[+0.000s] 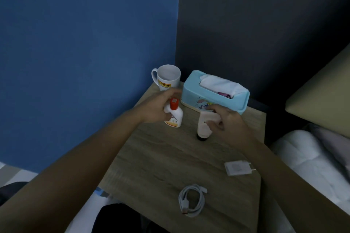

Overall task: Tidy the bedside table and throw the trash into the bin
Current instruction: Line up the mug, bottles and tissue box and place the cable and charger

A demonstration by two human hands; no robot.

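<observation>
I see 2 hands over the far half of the surface [161, 166]. L hand [157, 108]: fingers wrapped round white bottle [175, 117] w/ red cap, upright. R hand [229, 122]: fingers grasp pale tube [203, 126], cap down on the surface. Mug [168, 77] + blue tissue box [214, 92] just behind. Charger plug [239, 168] + coiled cable [192, 200] lie nearer me.

A mug [168, 77] and a tissue box [214, 93] block the far side of the tabletop [161, 159]; a bottle [174, 116] and a tube [203, 127] are just nearer. The middle is free; charger [238, 168] and cable [191, 201] lie near.
</observation>
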